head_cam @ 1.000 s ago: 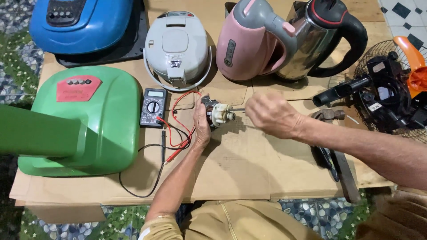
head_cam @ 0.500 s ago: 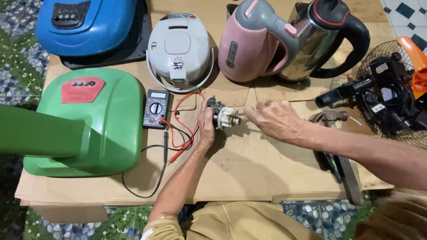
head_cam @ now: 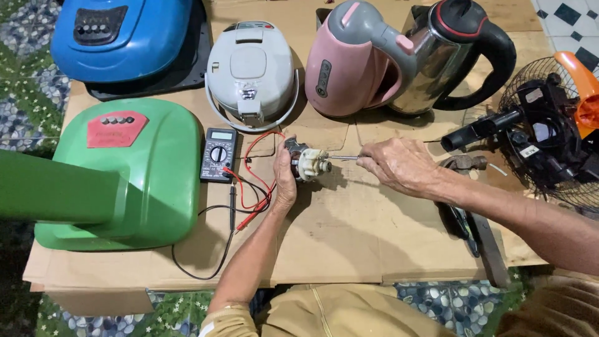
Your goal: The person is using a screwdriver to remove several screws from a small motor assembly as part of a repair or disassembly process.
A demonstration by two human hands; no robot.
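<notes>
My left hand [head_cam: 284,181] grips a small motor part [head_cam: 308,161] with a white plastic end, holding it on the cardboard-covered table [head_cam: 349,243]. My right hand [head_cam: 399,166] is closed on a thin metal tool [head_cam: 344,158] whose tip points left into the part's white end. A black multimeter [head_cam: 218,154] lies just left of my left hand. Its red and black test leads [head_cam: 249,196] loop on the cardboard beside my left wrist.
A green appliance housing [head_cam: 125,171] fills the left side, with a blue one [head_cam: 118,34] behind it. A white rice cooker [head_cam: 251,73], a pink kettle [head_cam: 349,62] and a steel kettle [head_cam: 449,53] stand at the back. A fan [head_cam: 549,134] and pliers [head_cam: 458,218] lie right.
The view has shifted slightly. Both hands stay on the motor part and the thin tool, with little movement between them.
</notes>
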